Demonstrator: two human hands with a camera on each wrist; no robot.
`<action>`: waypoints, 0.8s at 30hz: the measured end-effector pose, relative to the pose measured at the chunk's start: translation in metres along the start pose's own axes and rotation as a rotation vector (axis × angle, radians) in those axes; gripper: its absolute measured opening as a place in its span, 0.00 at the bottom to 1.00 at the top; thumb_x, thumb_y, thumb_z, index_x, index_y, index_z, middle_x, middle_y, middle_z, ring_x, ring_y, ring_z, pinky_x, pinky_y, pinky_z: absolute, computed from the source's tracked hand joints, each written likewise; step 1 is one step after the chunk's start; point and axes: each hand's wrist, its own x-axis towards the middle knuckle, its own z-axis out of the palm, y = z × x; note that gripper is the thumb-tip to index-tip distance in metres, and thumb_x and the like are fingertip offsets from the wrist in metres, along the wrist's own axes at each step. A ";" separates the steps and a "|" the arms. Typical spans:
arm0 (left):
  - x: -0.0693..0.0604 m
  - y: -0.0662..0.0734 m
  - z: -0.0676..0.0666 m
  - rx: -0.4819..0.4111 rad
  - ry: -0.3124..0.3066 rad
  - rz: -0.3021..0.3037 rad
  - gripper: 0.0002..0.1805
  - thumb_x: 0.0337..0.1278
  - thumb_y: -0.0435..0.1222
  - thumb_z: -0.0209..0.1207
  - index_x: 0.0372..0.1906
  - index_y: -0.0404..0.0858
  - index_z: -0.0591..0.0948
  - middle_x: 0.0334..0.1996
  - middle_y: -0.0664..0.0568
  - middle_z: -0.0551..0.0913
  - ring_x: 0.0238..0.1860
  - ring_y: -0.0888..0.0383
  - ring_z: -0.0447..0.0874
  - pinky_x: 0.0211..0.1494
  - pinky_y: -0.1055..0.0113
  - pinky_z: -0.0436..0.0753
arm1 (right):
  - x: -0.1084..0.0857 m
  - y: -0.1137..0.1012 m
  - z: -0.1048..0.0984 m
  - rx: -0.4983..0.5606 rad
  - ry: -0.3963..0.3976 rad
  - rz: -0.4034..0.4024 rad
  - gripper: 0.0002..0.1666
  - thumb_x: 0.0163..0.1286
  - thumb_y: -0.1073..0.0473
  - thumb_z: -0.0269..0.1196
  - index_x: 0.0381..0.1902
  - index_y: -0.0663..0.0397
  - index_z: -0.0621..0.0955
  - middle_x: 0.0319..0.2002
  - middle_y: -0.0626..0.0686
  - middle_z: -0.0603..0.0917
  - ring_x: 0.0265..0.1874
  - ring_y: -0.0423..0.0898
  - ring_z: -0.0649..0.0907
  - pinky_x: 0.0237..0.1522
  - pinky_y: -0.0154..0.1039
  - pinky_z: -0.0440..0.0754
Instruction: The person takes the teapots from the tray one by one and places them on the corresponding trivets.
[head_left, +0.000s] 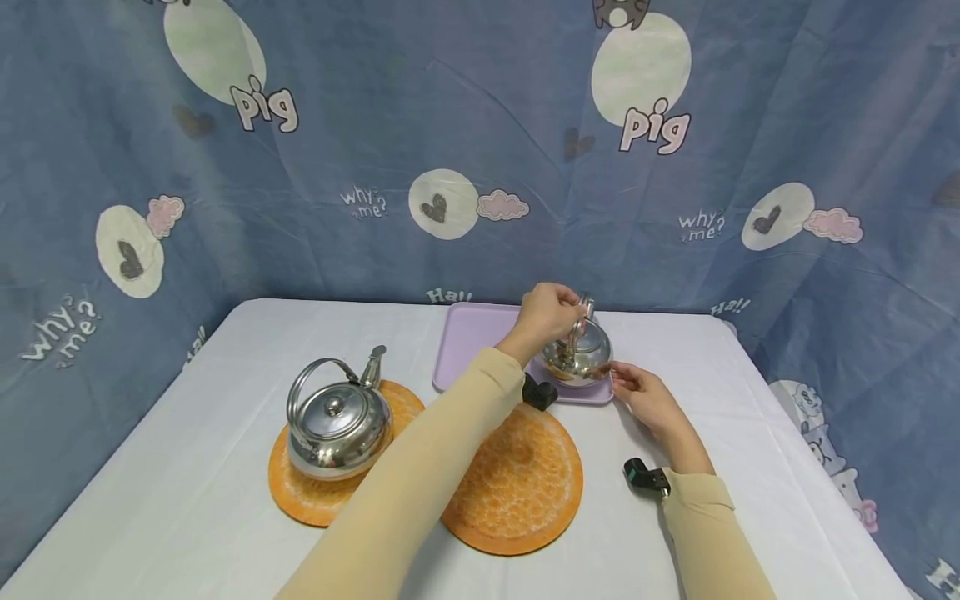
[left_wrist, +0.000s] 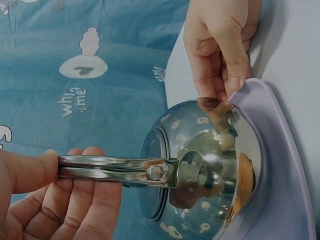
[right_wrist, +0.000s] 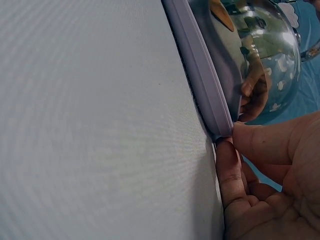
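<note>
A shiny steel kettle is at the right end of a lilac tray. My left hand grips its raised handle; in the left wrist view the thumb and fingers of that hand close round the handle from both sides. Beside the kettle, my right hand is at the tray's near right corner. The right wrist view shows this hand pinching the tray rim, thumb above and a finger beneath. Whether the kettle's base touches the tray cannot be told.
To the left, a second steel kettle stands on a round orange mat, its handle upright. Another round orange mat lies in front of the tray, partly behind my left sleeve. A patterned blue curtain hangs behind the white table.
</note>
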 end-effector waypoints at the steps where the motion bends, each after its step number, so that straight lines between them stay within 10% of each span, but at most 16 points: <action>1: 0.000 0.000 0.000 -0.012 0.000 -0.004 0.08 0.63 0.40 0.65 0.39 0.38 0.86 0.29 0.51 0.89 0.24 0.58 0.87 0.28 0.71 0.82 | 0.000 0.000 0.000 -0.002 0.000 -0.001 0.28 0.75 0.65 0.55 0.71 0.65 0.68 0.63 0.68 0.75 0.58 0.54 0.76 0.49 0.24 0.71; 24: -0.002 -0.003 0.002 -0.216 -0.026 -0.059 0.06 0.63 0.37 0.65 0.37 0.37 0.85 0.28 0.51 0.89 0.26 0.54 0.90 0.40 0.55 0.89 | -0.001 -0.001 0.000 0.003 -0.004 0.012 0.29 0.76 0.64 0.54 0.72 0.66 0.66 0.63 0.67 0.74 0.61 0.56 0.75 0.48 0.21 0.71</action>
